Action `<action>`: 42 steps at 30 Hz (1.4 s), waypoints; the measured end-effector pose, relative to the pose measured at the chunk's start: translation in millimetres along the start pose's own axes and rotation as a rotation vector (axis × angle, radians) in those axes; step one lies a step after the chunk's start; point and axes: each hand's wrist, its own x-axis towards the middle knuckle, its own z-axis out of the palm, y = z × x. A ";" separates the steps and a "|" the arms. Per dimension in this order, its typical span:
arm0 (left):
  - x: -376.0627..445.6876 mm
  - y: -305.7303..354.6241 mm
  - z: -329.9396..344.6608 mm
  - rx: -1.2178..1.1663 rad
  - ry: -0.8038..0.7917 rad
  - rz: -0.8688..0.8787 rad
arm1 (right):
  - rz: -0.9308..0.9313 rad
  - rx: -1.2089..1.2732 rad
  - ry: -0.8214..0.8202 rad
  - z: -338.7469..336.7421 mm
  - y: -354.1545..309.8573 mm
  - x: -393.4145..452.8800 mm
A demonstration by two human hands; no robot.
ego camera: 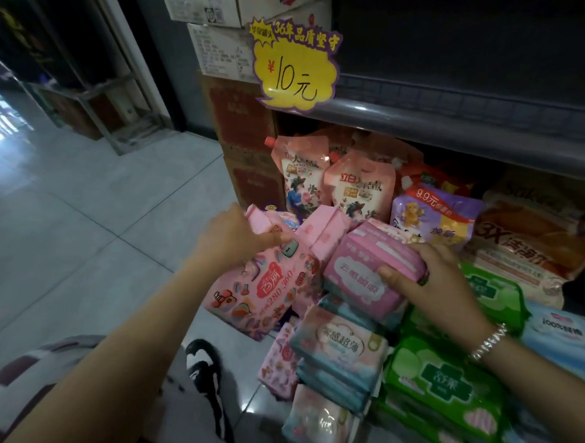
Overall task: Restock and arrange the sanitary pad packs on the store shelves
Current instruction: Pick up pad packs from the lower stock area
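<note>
**Head view: both hands on pink packs at the low shelf's left end**

Head view, looking down at the bottom shelf. Sanitary pad packs are heaped at the shelf's front edge and spill down toward the tiled floor [90, 231].

- Left hand [231, 240]: fingers curled round the top of a tall pink patterned pack [264, 281], which stands tilted at the heap's left edge, just by the shelf's left end.
- Right hand [427, 279]: thumb on the near face, fingers over the far side, gripping a mauve pack [366, 272] that lies on top of the heap. A bracelet [490, 341] sits on that wrist.
- Pale pink-and-teal packs [342, 346] are stacked under the mauve one; green packs [445, 381] lie to their right, toward the shelf's front edge.
- Behind, deeper on the shelf: spouted detergent pouches [357, 187], upright. A yellow price sign [295, 69] hangs from the edge of the upper shelf [459, 123].

Handling, judged: the packs look light, soft and squashy, in glossy film that is likely to slip. The heap is loose, so pulling one pack may shift its neighbours. Best hold is probably across the short sides, thumb opposite fingers, as the right hand has it; the tall pack is better taken at mid-body than by its top fold.
</note>
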 end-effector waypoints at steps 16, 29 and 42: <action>-10.2 -86.3 154.6 0.051 -0.051 -0.197 | 0.042 -0.021 -0.084 46.7 1.6 -12.5; -7.7 -97.8 205.1 -0.126 -0.058 -0.275 | 0.104 -0.065 -0.157 63.4 19.1 -6.5; -13.4 -90.1 214.5 -0.457 -0.322 -0.197 | 0.108 -0.046 -0.139 62.5 24.0 -7.2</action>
